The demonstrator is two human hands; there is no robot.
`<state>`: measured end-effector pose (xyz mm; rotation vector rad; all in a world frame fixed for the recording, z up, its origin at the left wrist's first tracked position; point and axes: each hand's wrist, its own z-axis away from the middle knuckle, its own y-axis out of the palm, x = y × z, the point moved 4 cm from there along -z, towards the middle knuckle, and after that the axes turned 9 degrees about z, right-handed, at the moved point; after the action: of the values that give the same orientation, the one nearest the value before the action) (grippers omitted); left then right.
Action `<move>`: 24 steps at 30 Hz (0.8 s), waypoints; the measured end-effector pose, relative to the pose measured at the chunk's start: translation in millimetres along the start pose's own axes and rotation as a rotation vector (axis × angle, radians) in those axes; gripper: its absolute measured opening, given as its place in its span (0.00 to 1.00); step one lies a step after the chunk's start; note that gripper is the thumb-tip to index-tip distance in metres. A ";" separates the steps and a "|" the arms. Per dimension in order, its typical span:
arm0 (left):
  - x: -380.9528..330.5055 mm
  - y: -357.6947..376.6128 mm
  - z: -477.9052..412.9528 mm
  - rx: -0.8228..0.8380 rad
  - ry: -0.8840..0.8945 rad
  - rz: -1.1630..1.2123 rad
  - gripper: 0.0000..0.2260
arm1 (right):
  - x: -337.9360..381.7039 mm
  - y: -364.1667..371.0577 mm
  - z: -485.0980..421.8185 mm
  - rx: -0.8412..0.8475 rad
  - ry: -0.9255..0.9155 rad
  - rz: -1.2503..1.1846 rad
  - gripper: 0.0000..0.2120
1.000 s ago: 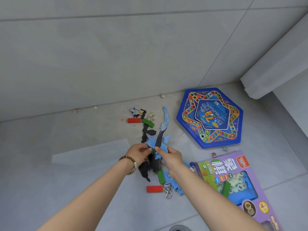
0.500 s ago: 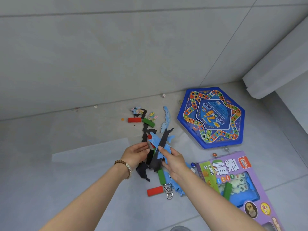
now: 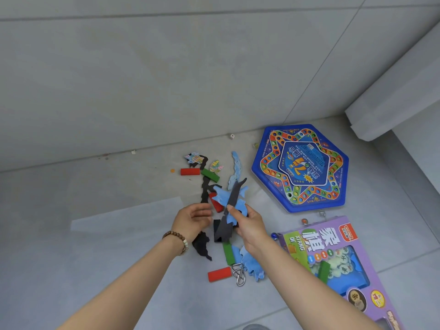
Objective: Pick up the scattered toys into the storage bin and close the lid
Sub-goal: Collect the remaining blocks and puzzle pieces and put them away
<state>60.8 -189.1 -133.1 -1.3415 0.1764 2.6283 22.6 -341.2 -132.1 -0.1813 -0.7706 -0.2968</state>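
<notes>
- Close to me, on the grey floor [image 3: 114, 270], a red block [image 3: 219, 273], a metal ring puzzle [image 3: 238, 275] and a green block [image 3: 228, 253] lie tight together. The purple chess box [image 3: 316, 236] lies at their right.
- My right hand [image 3: 250, 225] is above this pile. Its thumb and fingers pinch a dark puzzle piece [image 3: 227, 217], and a blue puzzle piece [image 3: 223, 198] is in the same grip behind it. Both are lifted off the floor.
- The dark piece is long and narrow. Its long axis goes from near-left to far-right; the pointed end is directed away from me, toward the blue hexagonal board [image 3: 301, 167], and the wide end hangs below my thumb.
- My left hand [image 3: 192, 220] holds nothing. Its fingers are loosely curved, with the tips just beside the left edge of the held pieces; I cannot tell if they touch.
- Farther away lie black pieces [image 3: 205, 186], another red block [image 3: 190, 171] and another green block [image 3: 210, 175].
- Bare floor is at the left of my left hand. The right side is closed by the board and the box, and beyond stands the wall [image 3: 166, 79].
</notes>
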 end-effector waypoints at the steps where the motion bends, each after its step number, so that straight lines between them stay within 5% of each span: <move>1: -2.0 0.4 0.0 0.002 0.039 -0.056 0.14 | 4.8 -6.5 -1.9 -0.016 -0.021 0.015 0.04; 7: 0.2 8.5 0.6 0.131 0.251 -0.705 0.21 | 26.9 -44.0 -1.9 0.008 -0.097 0.030 0.05; 17: -4.5 7.5 5.4 0.129 0.365 -0.677 0.16 | 17.7 -49.3 -0.9 0.033 -0.047 -0.003 0.10; 24: -25.7 6.2 0.7 0.432 0.591 -1.245 0.18 | 19.1 -59.3 -2.7 0.037 -0.026 -0.010 0.14</move>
<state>73.7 -197.8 -111.7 -1.3511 -0.0293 1.0866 17.9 -401.6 -117.4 -0.1465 -0.8024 -0.2904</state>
